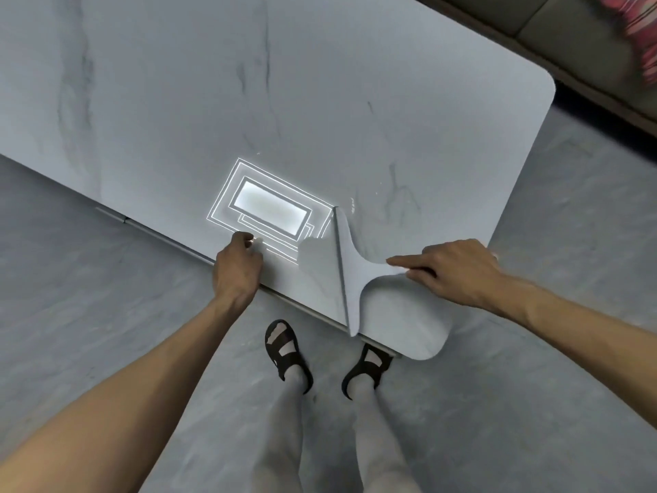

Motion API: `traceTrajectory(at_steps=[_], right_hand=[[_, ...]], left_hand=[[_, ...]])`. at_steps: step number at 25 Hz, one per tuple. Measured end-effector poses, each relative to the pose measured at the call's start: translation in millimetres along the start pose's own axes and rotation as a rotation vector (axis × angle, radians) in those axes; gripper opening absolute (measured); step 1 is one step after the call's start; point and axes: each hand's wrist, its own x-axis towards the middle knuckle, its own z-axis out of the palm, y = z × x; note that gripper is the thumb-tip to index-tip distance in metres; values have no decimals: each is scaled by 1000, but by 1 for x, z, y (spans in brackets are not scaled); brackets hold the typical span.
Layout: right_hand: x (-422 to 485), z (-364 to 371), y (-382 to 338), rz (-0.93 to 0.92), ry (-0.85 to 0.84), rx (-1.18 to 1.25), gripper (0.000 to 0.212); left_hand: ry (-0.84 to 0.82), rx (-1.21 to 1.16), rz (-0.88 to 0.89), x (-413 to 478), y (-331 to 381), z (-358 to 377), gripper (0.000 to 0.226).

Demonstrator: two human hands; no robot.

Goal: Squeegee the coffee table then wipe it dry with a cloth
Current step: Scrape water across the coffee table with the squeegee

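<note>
Your feet in dark sandals (288, 350) on grey floor (89, 279). Your left hand (237, 266) curled at worktop (320, 101) near edge, pinching something small; can't tell what. Your right hand (451, 270) loosely open, index finger out, on pale squeegee (350, 268) lying flat near corner. Ceiling-light reflection (268, 204) between hands. Sofa (569, 37) beyond.

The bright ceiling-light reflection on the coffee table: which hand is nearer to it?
Left. The left hand touches the reflection's near edge at the table's front rim; the right hand is further to its right.
</note>
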Motion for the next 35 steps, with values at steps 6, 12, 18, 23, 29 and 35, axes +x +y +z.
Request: traceTrajectory(at_steps=[6, 12, 18, 23, 29, 35], right_hand=[[156, -10, -140, -243, -20, 86, 35], [206, -29, -132, -145, 75, 144, 36], [127, -10, -30, 225, 196, 331, 36], [35, 33, 34, 387, 196, 314, 36], [-40, 43, 79, 475, 193, 275, 35], [41, -24, 103, 468, 319, 512, 41]], left_hand=[[40, 36, -120, 59, -42, -47, 52], [3, 71, -26, 83, -38, -51, 36], [-143, 227, 220, 59, 2, 1, 25], [-327, 406, 388, 21, 43, 51, 65], [-411, 553, 383, -17, 77, 91, 78], [-420, 598, 324, -9, 89, 104, 77]])
